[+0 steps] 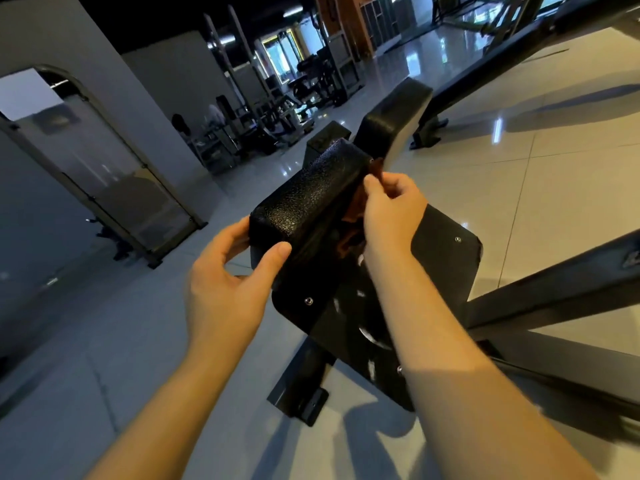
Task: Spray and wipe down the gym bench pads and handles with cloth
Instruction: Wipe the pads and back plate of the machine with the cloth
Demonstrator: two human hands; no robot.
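Floor (554, 174) is glossy pale tile with lots of glare, bluish and shadowed on the left. The room is a dim gym, with more machines (294, 88) packed at the back and a framed panel (114, 174) leaning along the left wall.

The textured black pad (311, 199) sits dead centre on a black backing plate (446, 244), and a second pad (391, 116) stands just behind it.

My left hand (228, 282) has its grip clamped on the pad's near end, thumb on top and fingers round the side. My right hand (391, 209) has its grip pinched on a brownish cloth (348, 237) against the pad's right edge. It's mostly hidden, so I can't tell how much of it there is.

On the right a black frame beam (554, 289) runs close, and the frame foot (301, 393) sticks out below the plate. There's open floor to the left and front-left.
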